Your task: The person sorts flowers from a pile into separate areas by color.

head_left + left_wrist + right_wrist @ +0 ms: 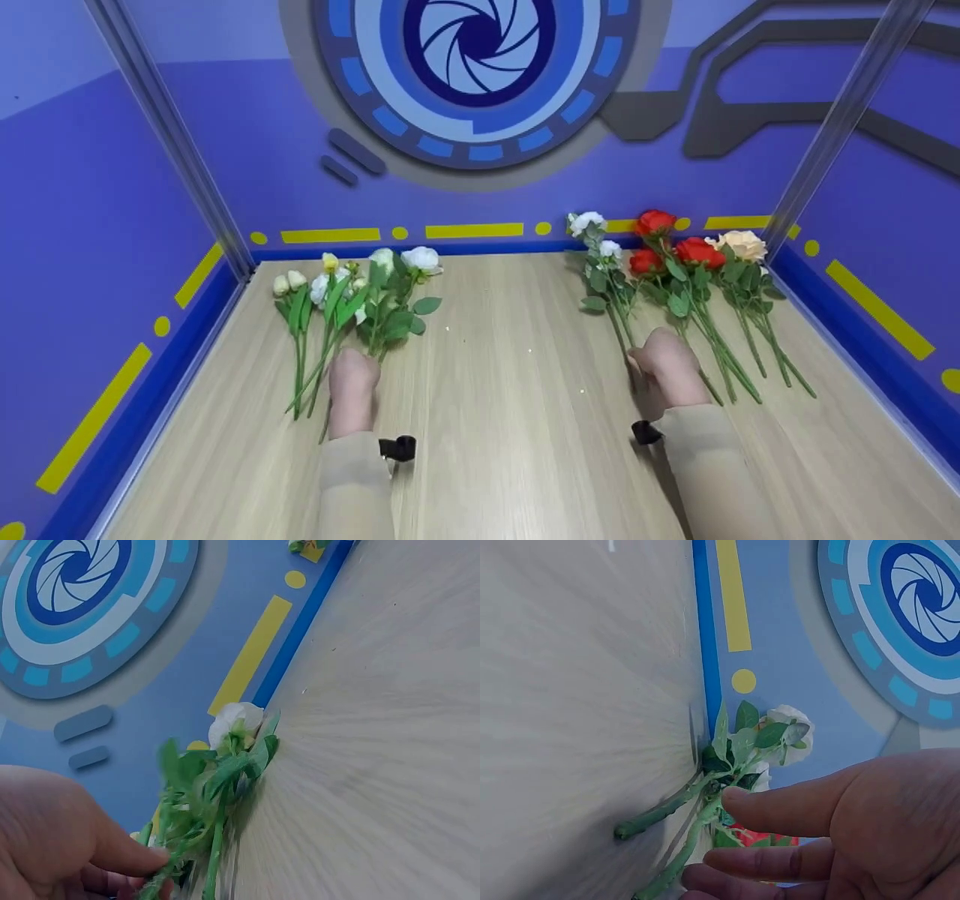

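Observation:
My left hand [354,375] is low over the stems of the left flower group. In the left wrist view its thumb and fingers pinch a leafy flower stem [176,855]; its bloom is hard to make out. Beside this stem stands a white rose [236,724] on another green stem [214,859]. On the right, my right hand [670,364] is at the lower stems of the white flowers [587,223]. In the right wrist view its thumb [780,810] and fingers lie extended beside two cut stem ends [656,817], not curled round them.
White tulips [289,283] and a yellow-budded stem [330,262] lie left of my left hand. Red roses [700,253] and peach roses [742,245] lie beyond my right hand. Blue printed panels [480,202] wall the wooden table [495,420] at back and sides.

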Tool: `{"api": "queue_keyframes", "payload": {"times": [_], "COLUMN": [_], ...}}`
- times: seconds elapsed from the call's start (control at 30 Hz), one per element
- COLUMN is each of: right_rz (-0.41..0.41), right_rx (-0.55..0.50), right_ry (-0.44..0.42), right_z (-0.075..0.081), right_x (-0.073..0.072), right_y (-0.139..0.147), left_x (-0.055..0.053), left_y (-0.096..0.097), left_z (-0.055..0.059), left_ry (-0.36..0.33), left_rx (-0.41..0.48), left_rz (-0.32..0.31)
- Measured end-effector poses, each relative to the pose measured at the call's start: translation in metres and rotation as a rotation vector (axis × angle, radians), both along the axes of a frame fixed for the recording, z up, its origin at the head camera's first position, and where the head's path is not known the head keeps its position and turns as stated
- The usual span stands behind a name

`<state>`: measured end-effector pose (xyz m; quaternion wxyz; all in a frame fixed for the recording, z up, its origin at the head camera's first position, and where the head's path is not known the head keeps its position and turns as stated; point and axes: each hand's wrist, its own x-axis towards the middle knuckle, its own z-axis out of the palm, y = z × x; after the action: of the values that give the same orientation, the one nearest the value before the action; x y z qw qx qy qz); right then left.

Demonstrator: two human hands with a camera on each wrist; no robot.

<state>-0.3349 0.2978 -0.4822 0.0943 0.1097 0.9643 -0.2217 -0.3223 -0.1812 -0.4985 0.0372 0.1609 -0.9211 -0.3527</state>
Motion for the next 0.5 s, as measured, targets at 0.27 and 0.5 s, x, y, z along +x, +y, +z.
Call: {"api": "queue_keyframes", "payload": {"times": [0.27,0.5], "right_rz": [-0.019,0.006], "right_rx": [-0.013,0.012], "right_ry": [0.046,0.215], "right_z": [0.006,0.011], "right_x": [0.0,0.005], "right_y": [-0.005,-0.018], "left_x": [-0.004,0.0], "left_y": [-0.001,0.004], "left_z": [-0.001,0.012], "left_ry": [0.054,0.066], "left_rx": [0.08,0.262], "left_rz": [0.04,0.121]}}
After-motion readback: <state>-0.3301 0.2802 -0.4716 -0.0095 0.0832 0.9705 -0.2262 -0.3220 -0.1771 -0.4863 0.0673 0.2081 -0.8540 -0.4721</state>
